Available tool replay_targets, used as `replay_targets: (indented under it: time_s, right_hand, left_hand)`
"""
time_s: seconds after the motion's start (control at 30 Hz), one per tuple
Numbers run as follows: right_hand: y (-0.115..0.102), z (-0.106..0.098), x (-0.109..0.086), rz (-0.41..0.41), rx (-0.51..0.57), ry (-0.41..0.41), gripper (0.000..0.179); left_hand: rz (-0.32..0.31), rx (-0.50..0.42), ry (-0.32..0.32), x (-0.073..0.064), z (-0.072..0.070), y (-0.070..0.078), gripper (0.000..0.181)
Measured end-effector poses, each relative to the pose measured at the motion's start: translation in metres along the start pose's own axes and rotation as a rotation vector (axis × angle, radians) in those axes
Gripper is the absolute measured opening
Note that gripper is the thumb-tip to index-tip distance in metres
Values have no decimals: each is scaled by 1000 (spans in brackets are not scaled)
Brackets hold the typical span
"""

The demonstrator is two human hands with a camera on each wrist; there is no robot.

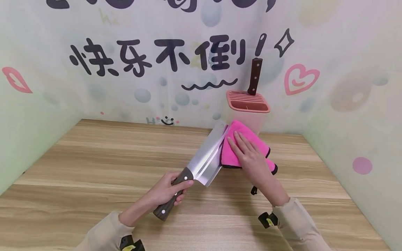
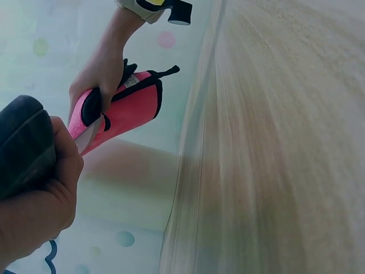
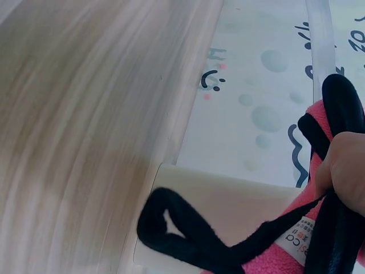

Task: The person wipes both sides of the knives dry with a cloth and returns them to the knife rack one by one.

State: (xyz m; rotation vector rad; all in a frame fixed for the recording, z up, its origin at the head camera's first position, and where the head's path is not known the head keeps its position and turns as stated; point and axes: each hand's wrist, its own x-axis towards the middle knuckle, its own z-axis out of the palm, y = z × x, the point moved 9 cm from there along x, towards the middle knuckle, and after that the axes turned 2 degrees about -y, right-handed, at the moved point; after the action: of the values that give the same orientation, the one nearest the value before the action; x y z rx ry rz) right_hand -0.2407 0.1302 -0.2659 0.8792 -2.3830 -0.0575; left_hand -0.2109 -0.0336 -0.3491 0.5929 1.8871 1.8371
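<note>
My left hand grips the dark wooden handle of a cleaver, its thumb along the side. The broad steel blade of the cleaver points up and away to the right, above the table. Against the blade's far end my right hand holds a folded pink cloth with black edging, fingers spread over its top. Seen from the right wrist, the thumb presses the underside of the cloth, and a black loop hangs from it. The cloth covers part of the blade.
A white knife holder with a pink slotted top stands at the back, just behind the cloth. One brown-handled knife sits upright in it. The wood-grain table ends at a printed backdrop behind and pale walls on both sides.
</note>
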Motion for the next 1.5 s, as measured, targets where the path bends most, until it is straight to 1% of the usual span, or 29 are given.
replay_targets:
  time_s: [0.13, 0.3, 0.63, 0.73, 0.83, 0.93, 1.03, 1.17, 1.23, 1.33, 1.5]
  right_hand:
    - [-7, -1, -1, -32, -48, 7, 56]
    - [-19, -3, -1, -75, -78, 18, 54]
    - [-44, -2, -2, -153, -144, -4, 60]
    - [-52, -3, -2, -180, -163, 9, 58]
    - [-61, -5, -2, -211, -176, 40, 57]
    - [-70, -6, -2, -247, -182, 56, 51]
    - [-77, -7, -3, -269, -181, 42, 45]
    - [-83, -6, -4, -284, -174, 9, 48]
    - [-87, -6, -4, -298, -174, 8, 48]
    - [-92, -8, -6, -323, -176, 21, 40]
    - [-98, -8, -9, -354, -176, 22, 41]
  left_hand:
    - [-1, -2, 3, 0, 0, 0, 31]
    - [-5, -1, 15, 0, -1, -1, 32]
    - [7, -8, 22, 0, -1, 1, 31]
    - [1, -13, 30, 0, -2, 1, 32]
    - [-11, -20, 39, 0, -3, 0, 34]
    - [-16, -26, 49, 0, -3, 0, 34]
    - [-12, -28, 57, 0, -3, 1, 32]
    - [-11, -27, 63, 1, -4, 2, 29]
    - [-13, -29, 65, 1, -4, 2, 29]
    - [-11, -34, 67, 1, -5, 2, 30]
    - [-10, -45, 68, 0, -5, 1, 29]
